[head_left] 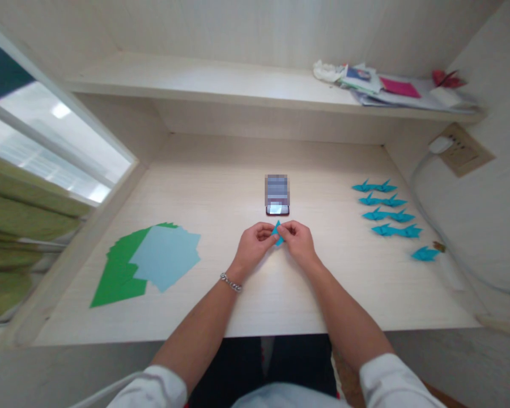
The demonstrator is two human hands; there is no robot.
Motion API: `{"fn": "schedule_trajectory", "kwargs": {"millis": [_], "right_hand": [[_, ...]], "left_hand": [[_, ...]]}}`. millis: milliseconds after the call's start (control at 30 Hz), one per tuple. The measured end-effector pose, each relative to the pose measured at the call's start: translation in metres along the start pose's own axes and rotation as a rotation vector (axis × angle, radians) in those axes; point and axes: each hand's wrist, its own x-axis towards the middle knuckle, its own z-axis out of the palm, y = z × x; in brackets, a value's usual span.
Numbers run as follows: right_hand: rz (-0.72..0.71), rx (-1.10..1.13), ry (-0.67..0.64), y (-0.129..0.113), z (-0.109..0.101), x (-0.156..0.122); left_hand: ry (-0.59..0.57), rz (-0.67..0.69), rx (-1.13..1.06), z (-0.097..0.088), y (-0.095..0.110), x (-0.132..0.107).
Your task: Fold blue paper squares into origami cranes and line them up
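Observation:
A small piece of folded blue origami paper is pinched between both hands, above the middle of the desk. My left hand grips its left side with thumb and fingers, a chain bracelet on the wrist. On the other side, my right hand pinches the paper's right edge. The fingertips cover part of the folds. Just beyond the hands lies a phone, its upper screen blurred out. Several finished blue paper cranes stand in rows of two at the right, with a single crane nearer to me.
Fanned light blue sheets overlap green sheets on the left. A shelf spans the back, holding papers at its right. A white cable runs from the wall socket down the right side.

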Motion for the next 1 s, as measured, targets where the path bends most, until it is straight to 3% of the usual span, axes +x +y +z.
{"fn": "schedule_trajectory", "kwargs": {"millis": [133, 500, 1000], "right_hand": [[-0.001, 0.044, -0.006, -0.002, -0.001, 0.0], [-0.03, 0.015, -0.018, -0.009, -0.001, -0.002], [-0.082, -0.048, -0.075, -0.012, -0.004, -0.003]], "left_hand": [[-0.057, -0.077, 0.058, -0.001, 0.0, -0.001], [-0.145, -0.083, 0.201, 0.002, 0.008, -0.005], [-0.154, -0.113, 0.256, 0.001, 0.012, -0.005]]}}
